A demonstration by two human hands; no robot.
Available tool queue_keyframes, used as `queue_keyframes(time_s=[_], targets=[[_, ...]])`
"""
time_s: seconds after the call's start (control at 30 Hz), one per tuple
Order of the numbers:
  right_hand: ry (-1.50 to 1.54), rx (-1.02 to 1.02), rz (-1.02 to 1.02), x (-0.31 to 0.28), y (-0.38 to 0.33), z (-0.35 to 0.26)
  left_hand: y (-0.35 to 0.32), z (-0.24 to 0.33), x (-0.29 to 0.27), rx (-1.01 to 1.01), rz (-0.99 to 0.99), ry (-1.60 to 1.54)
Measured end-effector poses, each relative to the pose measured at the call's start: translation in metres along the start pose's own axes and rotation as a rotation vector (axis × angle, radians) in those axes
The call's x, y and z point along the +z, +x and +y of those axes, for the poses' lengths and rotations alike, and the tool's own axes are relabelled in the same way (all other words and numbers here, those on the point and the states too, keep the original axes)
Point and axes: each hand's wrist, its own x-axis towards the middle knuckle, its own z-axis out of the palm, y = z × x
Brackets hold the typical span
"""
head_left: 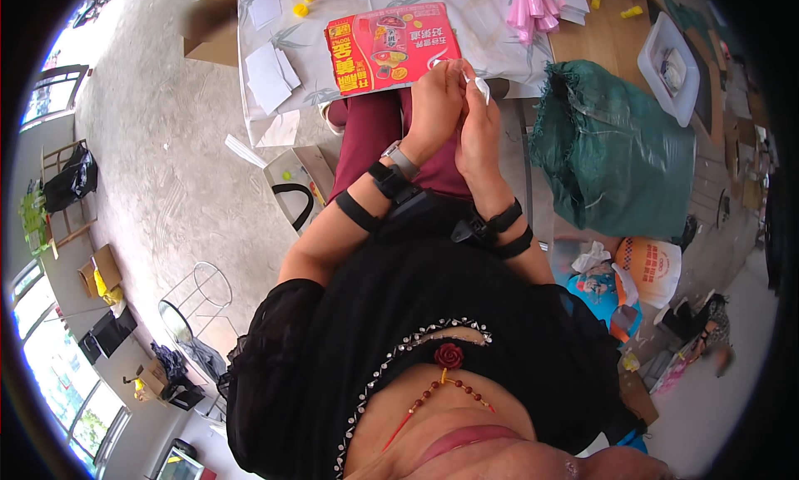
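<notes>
Floor (166,131): bare grey concrete, which spread widely on the left and showed pale scuffs.
Wall (48,132): pale grey; it ran along the left rim, curved by the lens.
Windows (71,347): bright panes stood in a row at lower left, green tones showing through; an upper window (57,89) sat farther along.
Light: daylight came through the glass, nearly washing out the panes.
Table (487,51): stood at the top under a white, leaf-printed cloth.
Wood-toned surface (612,39): lay just to its right.
Wooden rack (75,230): stood beside a leafy plant (33,218).
Wire stand (204,293): round-topped, on the concrete.
</notes>
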Motion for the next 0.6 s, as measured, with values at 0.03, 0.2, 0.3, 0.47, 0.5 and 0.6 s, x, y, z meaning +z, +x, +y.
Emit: queue_keyframes(time_s=[0.03, 0.2, 0.3, 0.47, 0.5, 0.6], targets=[[-0.031, -0.035, 0.006, 0.001, 0.000, 0.001, 0.000, -0.003, 0.000, 0.001, 0.004, 0.001], [-0.007, -0.043, 0.025, -0.004, 0.003, 0.001, 0.000, -0.008, -0.002, 0.108, -0.058, 0.123], [0.067, 0.044, -0.049, -0.011, 0.007, -0.010, 0.005, -0.023, -0.014, 0.241, -0.148, 0.224], [0.305, 0.100, -0.031, -0.024, 0.022, -0.029, 0.007, 0.009, -0.026, 0.498, 0.093, 0.479], [0.371, 0.161, -0.020, -0.021, 0.024, -0.031, 0.009, 0.010, -0.025, 0.682, 0.216, 0.583], [0.384, 0.157, 0.092, -0.010, 0.036, -0.021, 0.009, -0.009, -0.007, 0.790, 0.151, 0.678]])
